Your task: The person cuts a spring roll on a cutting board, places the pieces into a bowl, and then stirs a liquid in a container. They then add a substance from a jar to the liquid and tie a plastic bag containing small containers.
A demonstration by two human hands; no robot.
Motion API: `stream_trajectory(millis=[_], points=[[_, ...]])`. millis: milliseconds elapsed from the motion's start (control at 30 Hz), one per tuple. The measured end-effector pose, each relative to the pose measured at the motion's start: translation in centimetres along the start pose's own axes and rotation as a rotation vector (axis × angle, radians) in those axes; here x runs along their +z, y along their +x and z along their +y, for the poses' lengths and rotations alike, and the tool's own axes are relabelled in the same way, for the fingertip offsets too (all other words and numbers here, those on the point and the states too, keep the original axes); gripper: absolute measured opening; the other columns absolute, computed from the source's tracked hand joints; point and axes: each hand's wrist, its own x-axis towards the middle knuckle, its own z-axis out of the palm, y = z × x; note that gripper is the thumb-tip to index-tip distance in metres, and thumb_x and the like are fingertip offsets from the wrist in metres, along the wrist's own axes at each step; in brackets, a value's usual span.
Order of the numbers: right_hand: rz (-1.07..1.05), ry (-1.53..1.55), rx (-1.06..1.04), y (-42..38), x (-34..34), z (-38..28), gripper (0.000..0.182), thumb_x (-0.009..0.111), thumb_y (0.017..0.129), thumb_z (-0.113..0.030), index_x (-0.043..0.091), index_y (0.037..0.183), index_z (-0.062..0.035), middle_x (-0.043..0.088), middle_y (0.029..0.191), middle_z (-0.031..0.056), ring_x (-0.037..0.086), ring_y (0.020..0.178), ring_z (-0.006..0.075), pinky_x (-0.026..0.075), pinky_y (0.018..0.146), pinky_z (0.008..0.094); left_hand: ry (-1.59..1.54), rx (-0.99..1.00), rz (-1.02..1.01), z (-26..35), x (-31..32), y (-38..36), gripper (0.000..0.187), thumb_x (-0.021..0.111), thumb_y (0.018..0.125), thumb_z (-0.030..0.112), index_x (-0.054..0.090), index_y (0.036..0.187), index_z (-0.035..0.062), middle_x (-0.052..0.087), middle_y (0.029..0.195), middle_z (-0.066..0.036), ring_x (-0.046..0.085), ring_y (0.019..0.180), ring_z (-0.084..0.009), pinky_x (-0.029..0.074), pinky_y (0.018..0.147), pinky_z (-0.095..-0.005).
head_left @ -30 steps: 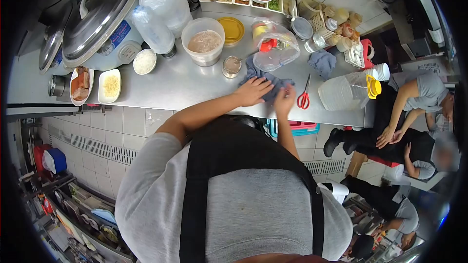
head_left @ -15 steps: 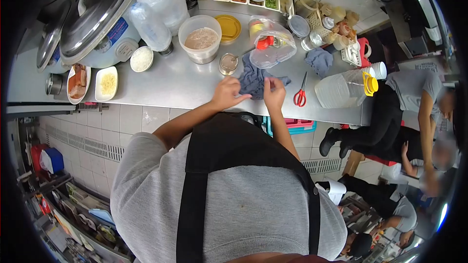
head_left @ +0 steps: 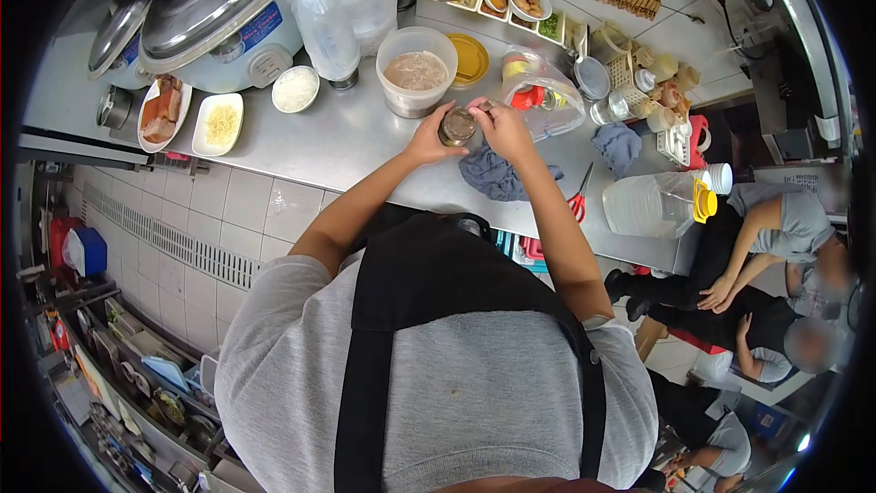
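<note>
A small metal cup [head_left: 457, 125] with brownish contents stands at the front of a clear plastic tub [head_left: 417, 89], which holds a pinkish-brown mix. My left hand [head_left: 432, 139] is wrapped around the cup's left side. At the cup's upper right rim, my right hand [head_left: 504, 131] is closed on the thin handle of a utensil, probably a spoon; its other end is hidden. A crumpled blue-grey cloth [head_left: 494, 175] lies just below my right hand. Red-handled scissors [head_left: 578, 206] rest to the right of my right forearm.
Left on the steel counter [head_left: 306, 148] are rice cookers [head_left: 214, 14], a rice bowl [head_left: 296, 89] and a shredded-food dish [head_left: 219, 125]. A yellow lid [head_left: 468, 59], plastic bag [head_left: 545, 96] and liquid jug [head_left: 650, 204] sit rightward. Co-workers [head_left: 776, 228] occupy the right side.
Both hands have moved from over the cloth up to the metal cup. My left hand now grips the cup and my right hand the utensil handle. The camera view has shifted.
</note>
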Motion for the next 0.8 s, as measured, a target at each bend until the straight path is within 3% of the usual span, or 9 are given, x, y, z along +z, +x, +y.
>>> stream_trajectory(millis=[167, 267, 433, 600, 733, 800], points=[[0.003, -0.170, -0.108, -0.7, -2.2, -3.2, 0.015, 0.055, 0.089, -0.021, 0.063, 0.091, -0.0083, 0.065, 0.086, 0.0129, 0.061, 0.081, 0.0334, 0.049, 0.069, 0.0397, -0.211, -0.067, -0.039, -0.4, 0.1, 0.3, 0.093, 0.086, 0.054, 0.022, 0.040, 0.133, 0.0047, 0.053, 0.124, -0.017, 0.053, 0.113, -0.0288, 0.041, 0.098, -0.0368], [0.071, -0.146, -0.121, -1.9, -2.5, -3.9, 0.013, 0.057, 0.088, -0.018, 0.063, 0.089, -0.0066, 0.065, 0.086, 0.0130, 0.061, 0.081, 0.0326, 0.048, 0.069, 0.0397, -0.174, -0.103, -0.008, 0.7, -0.1, -0.1, 0.090, 0.086, 0.053, 0.021, 0.043, 0.131, 0.0050, 0.054, 0.120, -0.016, 0.052, 0.112, -0.0291, 0.040, 0.098, -0.0372], [0.267, -0.062, -0.170, -3.7, -3.0, -3.9, 0.011, 0.059, 0.086, -0.013, 0.063, 0.088, -0.0034, 0.065, 0.084, 0.0123, 0.061, 0.078, 0.0319, 0.049, 0.070, 0.0380, 0.113, 0.002, 0.108, 1.4, 0.2, -0.3, 0.082, 0.086, 0.055, 0.026, 0.048, 0.124, 0.0041, 0.053, 0.112, -0.013, 0.052, 0.106, -0.0277, 0.042, 0.091, -0.0367], [0.421, 0.033, -0.013, -5.4, -2.9, -2.9, 0.014, 0.058, 0.088, -0.013, 0.063, 0.085, -0.0002, 0.064, 0.080, 0.0125, 0.062, 0.075, 0.0296, 0.048, 0.070, 0.0347, 0.229, -0.020, 0.172, 2.0, 1.1, -0.7, 0.075, 0.085, 0.056, 0.030, 0.050, 0.117, 0.0037, 0.050, 0.105, -0.014, 0.049, 0.104, -0.0306, 0.041, 0.090, -0.0386], [0.403, 0.015, 0.054, -6.7, -2.4, -2.8, 0.015, 0.057, 0.089, -0.013, 0.063, 0.085, 0.0005, 0.064, 0.078, 0.0122, 0.062, 0.072, 0.0277, 0.048, 0.068, 0.0332, 0.224, -0.070, 0.196, 2.3, 1.5, -0.6, 0.072, 0.085, 0.056, 0.032, 0.050, 0.112, 0.0041, 0.049, 0.104, -0.014, 0.048, 0.102, -0.0321, 0.041, 0.089, -0.0400], [0.406, 0.138, 0.188, -6.9, -1.6, -3.2, 0.016, 0.057, 0.089, -0.014, 0.063, 0.086, 0.0010, 0.064, 0.076, 0.0119, 0.063, 0.071, 0.0260, 0.048, 0.065, 0.0316, 0.240, -0.057, 0.232, 2.3, 1.9, -0.5, 0.072, 0.085, 0.055, 0.034, 0.049, 0.111, 0.0051, 0.049, 0.102, -0.014, 0.049, 0.100, -0.0328, 0.042, 0.086, -0.0412]])
